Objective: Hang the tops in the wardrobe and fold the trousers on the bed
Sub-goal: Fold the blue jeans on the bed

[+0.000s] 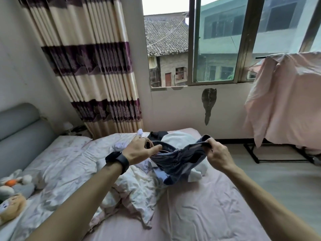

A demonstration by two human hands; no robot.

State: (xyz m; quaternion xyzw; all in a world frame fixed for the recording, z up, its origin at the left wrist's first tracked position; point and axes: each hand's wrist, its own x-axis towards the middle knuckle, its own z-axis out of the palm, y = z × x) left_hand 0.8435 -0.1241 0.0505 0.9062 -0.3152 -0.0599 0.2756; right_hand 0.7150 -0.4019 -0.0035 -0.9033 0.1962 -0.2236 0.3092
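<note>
Bare pink sheet (199,211) lies open before the hands (177,153); crumpled quilt (135,186) and clothes heap (173,136) crowd beyond.

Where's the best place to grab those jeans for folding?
Probably the waistband of the jeans, one hand at each end, as the left hand and right hand grip it now: that thick band stretches straight and the legs hang below.

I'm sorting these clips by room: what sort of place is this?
Most likely a home bedroom: a bed with a padded grey headboard, a striped curtain beside the window, and clothes heaped on it.
</note>
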